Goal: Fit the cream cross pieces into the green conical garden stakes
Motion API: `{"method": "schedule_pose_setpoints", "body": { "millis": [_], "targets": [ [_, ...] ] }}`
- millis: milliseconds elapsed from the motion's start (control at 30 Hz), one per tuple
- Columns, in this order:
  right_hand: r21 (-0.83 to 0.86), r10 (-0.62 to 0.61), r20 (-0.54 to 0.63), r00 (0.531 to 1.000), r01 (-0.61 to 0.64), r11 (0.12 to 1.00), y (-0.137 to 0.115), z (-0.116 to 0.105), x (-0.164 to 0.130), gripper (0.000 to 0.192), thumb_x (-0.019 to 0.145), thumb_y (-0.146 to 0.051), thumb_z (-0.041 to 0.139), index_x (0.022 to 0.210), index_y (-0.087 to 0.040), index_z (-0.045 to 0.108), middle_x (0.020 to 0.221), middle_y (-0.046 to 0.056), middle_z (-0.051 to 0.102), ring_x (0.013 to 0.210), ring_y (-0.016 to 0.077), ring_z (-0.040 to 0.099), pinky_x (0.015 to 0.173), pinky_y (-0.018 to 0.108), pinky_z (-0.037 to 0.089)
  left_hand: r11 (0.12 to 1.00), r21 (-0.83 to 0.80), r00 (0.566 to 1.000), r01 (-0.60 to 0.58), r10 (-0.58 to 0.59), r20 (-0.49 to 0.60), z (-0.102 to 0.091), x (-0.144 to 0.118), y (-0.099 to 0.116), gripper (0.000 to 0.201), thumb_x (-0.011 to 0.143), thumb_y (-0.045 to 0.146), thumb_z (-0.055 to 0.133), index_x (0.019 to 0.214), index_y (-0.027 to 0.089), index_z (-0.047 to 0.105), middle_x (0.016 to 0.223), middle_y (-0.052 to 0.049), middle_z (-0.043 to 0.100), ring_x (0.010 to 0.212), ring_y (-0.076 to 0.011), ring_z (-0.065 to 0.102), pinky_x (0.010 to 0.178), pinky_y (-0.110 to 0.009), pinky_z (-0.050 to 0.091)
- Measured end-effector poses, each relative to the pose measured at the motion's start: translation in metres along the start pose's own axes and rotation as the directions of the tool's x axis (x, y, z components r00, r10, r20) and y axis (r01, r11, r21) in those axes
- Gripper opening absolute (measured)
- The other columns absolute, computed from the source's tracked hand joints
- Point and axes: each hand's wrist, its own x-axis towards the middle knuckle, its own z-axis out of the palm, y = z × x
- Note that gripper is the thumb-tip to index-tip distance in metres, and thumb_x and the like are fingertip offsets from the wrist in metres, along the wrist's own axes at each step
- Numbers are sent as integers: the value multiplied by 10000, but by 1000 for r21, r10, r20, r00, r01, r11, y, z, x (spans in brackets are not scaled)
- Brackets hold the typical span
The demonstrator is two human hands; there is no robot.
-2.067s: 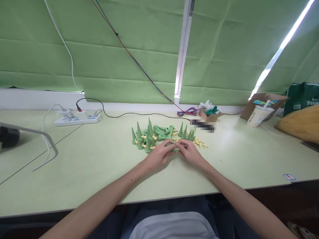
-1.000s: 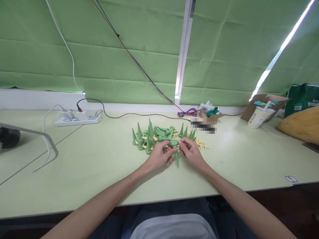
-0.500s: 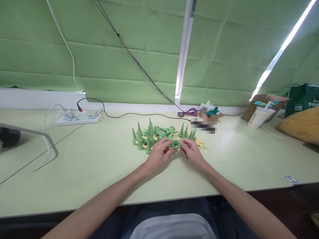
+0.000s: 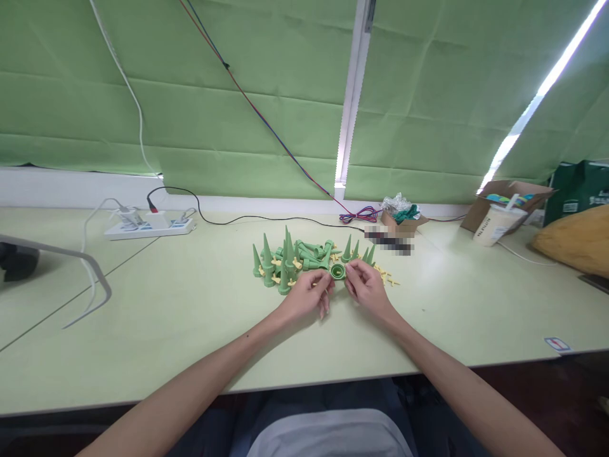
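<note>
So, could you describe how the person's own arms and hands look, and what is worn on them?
Both forearms are bare up to the picture's lower edge; no sleeves show. The left hand and the right hand wear no gloves, and no rings, watch or bracelets can be seen. The fingers are slim, with short nails.

A long pale green table (image 4: 143, 330) runs along a wall hung with green blinds (image 4: 190, 114); daylight slips through the narrow gaps between them. A white power strip (image 4: 148, 227) and cardboard boxes (image 4: 511, 190) sit near the back edge
</note>
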Motion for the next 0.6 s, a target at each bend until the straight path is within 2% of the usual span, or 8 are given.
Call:
{"method": "schedule_pose_setpoints", "body": {
  "millis": [133, 267, 467, 600],
  "targets": [
    [-85, -31, 26, 999, 33, 996, 0, 0, -2, 279, 953, -416, 479, 793, -194, 531, 566, -42, 439, 465, 89, 373, 459, 235, 299, 945, -278, 985, 170, -163, 51, 0, 2, 3, 519, 874, 609, 464, 758, 113, 563, 656, -59, 576, 461, -136, 580, 371, -236, 448],
    [-147, -64, 79, 995, 75, 986, -1, 1, -5, 254, 951, -381, 486, 796, -192, 556, 605, -31, 455, 509, 98, 386, 497, 243, 311, 894, -378, 971, 240, -221, 93, 1, 0, 9, 466, 845, 569, 559, 784, 107, 574, 696, -61, 583, 466, -122, 583, 371, -220, 445],
    [-148, -46, 98, 994, 60, 987, -1, 1, -5, 252, 951, -394, 482, 809, -196, 548, 596, -36, 436, 508, 101, 365, 493, 244, 295, 901, -388, 980, 194, -157, 126, -1, -2, 10, 416, 839, 523, 604, 811, 108, 579, 654, -52, 580, 482, -120, 585, 382, -206, 429],
    [-139, -34, 103, 994, 48, 989, -1, -1, -5, 270, 951, -401, 480, 787, -194, 534, 582, -42, 420, 500, 98, 354, 490, 242, 288, 975, -206, 991, 86, -63, 116, -2, -4, 10, 433, 858, 561, 548, 869, 130, 588, 538, -6, 549, 435, -123, 562, 410, -221, 435]
  ]
}}
